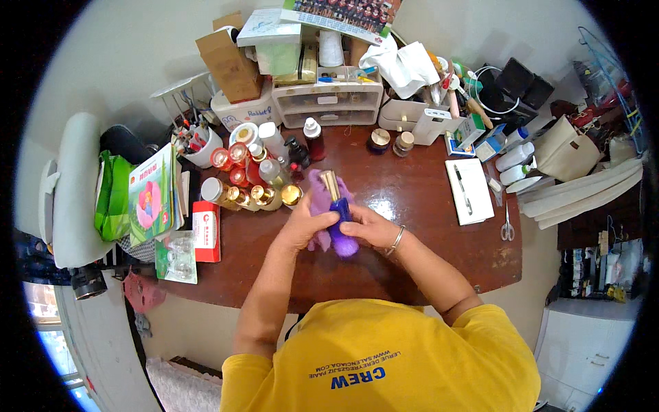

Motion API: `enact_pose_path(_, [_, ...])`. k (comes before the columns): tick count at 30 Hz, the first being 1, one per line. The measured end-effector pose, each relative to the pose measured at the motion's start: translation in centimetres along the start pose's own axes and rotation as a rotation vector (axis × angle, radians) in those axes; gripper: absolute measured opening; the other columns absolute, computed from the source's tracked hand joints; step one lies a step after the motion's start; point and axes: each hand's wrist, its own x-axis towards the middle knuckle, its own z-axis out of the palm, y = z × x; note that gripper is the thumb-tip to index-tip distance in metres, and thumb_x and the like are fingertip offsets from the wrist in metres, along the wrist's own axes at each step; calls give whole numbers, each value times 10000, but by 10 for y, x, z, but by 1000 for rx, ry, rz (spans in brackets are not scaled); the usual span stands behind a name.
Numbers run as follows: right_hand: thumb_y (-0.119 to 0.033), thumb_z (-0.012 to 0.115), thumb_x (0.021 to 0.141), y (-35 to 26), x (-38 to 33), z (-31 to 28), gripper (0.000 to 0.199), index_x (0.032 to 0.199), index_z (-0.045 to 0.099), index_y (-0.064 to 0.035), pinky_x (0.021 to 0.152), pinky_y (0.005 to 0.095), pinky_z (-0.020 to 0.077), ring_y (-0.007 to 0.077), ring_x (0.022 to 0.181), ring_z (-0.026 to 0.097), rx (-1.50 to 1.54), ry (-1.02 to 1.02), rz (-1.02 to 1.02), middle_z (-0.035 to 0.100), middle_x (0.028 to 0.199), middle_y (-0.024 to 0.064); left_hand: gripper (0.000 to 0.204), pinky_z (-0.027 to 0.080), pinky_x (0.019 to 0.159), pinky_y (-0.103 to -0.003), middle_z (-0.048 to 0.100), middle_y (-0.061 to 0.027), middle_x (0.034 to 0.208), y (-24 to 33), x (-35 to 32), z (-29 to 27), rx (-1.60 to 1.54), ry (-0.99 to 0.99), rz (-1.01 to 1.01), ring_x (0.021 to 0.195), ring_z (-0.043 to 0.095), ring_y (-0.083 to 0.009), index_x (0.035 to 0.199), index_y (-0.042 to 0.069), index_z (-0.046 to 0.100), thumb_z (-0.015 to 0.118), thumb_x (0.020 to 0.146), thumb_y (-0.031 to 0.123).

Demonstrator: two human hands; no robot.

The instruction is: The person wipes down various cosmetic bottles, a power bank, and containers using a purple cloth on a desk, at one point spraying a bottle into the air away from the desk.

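Observation:
Over the front middle of the table, a blue-purple bottle (340,211) with a long gold cap (330,184) is tilted between my two hands. My left hand (307,225) is closed round a purple cloth (320,199) and the bottle, its thumb lying across the bottle's side. My right hand (371,227) grips the bottle's lower part from the right, its thumb pressed on it. Part of the cloth hangs below my left hand, and the bottle's back is hidden. Just left of my hands stand several bottles and jars, among them a gold-capped one (292,196).
A clear-fronted drawer box (328,103) stands at the back. Two small jars (379,141) sit before it. To the right lie a notepad (461,180) with a pen and a pair of scissors (507,225). A red-and-white box (206,230) lies left, beside upright books (152,196).

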Motion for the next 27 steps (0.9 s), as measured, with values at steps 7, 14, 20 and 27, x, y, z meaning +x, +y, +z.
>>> enact_pose_path(7, [-421, 643, 845, -8, 3, 17, 637, 1295, 426, -26, 739, 390, 520, 314, 891, 617, 777, -407, 36, 588, 1087, 168, 814, 543, 828, -398, 614, -202, 1106, 10, 1, 1, -457, -281, -40, 970, 640, -282, 1302, 37, 407, 820, 629, 234])
enact_pose_path(14, [-300, 693, 811, -6, 11, 7, 518, 1214, 493, -43, 840, 366, 470, 285, 1006, 581, -511, 298, -186, 568, 1123, 176, 553, 494, 867, -336, 596, -107, 1097, 2, 8, 4, 14, 266, 119, 990, 596, -211, 1236, 32, 459, 723, 773, 181])
enact_pose_path(20, [-137, 742, 657, -9, 16, 25, 605, 1179, 453, -40, 846, 437, 442, 393, 979, 521, -1178, 656, -415, 531, 1041, 186, 520, 473, 789, -267, 541, -42, 1052, -30, 19, 31, 262, 663, 393, 915, 544, -125, 1201, 47, 442, 721, 765, 94])
enact_pose_path(27, [-239, 690, 801, -6, 6, 6, 406, 1097, 518, -20, 755, 349, 495, 229, 855, 618, -503, 362, -123, 623, 936, 98, 442, 535, 803, -335, 616, -93, 965, 11, 4, 18, -218, 313, 247, 895, 629, -201, 1112, 44, 510, 700, 714, 22])
